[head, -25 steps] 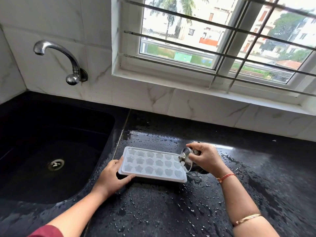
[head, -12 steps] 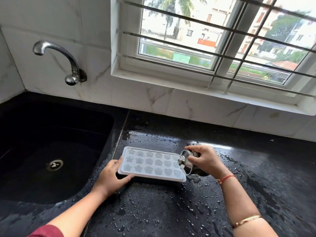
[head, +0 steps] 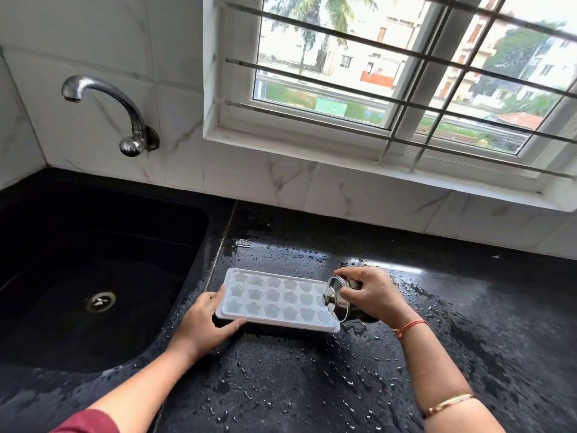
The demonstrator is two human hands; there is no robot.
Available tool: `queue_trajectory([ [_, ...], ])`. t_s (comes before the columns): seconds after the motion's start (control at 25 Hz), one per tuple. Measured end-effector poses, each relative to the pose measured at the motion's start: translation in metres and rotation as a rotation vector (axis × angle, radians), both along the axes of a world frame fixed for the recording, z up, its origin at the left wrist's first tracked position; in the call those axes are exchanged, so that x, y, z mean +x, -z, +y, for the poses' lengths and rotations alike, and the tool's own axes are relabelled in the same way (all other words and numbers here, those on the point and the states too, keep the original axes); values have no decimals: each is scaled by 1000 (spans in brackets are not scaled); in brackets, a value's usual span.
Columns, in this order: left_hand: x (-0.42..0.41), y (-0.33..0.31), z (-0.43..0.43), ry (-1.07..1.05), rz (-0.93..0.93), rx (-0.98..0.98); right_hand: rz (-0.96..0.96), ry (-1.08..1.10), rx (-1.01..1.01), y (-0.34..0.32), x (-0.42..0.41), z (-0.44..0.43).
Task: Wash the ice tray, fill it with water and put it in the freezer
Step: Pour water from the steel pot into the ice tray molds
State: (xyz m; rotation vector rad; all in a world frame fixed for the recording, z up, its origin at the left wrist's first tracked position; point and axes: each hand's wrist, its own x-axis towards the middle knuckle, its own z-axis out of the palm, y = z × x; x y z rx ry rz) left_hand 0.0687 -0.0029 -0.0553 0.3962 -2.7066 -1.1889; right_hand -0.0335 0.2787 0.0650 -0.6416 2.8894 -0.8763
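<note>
The white plastic ice tray point(head: 274, 300) sits at the left edge of the wet black counter point(head: 296, 385). The left hand point(head: 204, 326) grips its end, and the right hand point(head: 373, 295) grips a steel pot point(head: 337, 304), still tipped (barely moved), so filling seems to be ongoing.

Barred window point(head: 406, 82) — marble-tiled wall point(head: 103, 35), black counter point(head: 468, 307).

Two bare forearms in shot, and both hands bare too: left hand point(head: 203, 320), right hand point(head: 371, 295). Down in the bottom corner there's a dark red sleeve point(head: 84, 421) on the left arm, its edge stopping above the forearm. On the right wrist, a thin orange-red thread point(head: 410, 325), sitting snug. Further up that same forearm, a slim gold bangle point(head: 449, 404), a flat band catching the light.
</note>
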Motion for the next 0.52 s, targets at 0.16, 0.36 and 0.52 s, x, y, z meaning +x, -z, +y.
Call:
queue_trajectory([
  [0.16, 0, -2, 1, 5, -3, -1, 18, -13, 51, 0, -1, -3],
  [0.36, 1, -1, 0, 5, -4, 0, -7, -6, 2, 2, -2, 0],
  [0.52, 1, -1, 0, 8, -2, 6, 3, 4, -43, 1, -3, 2],
])
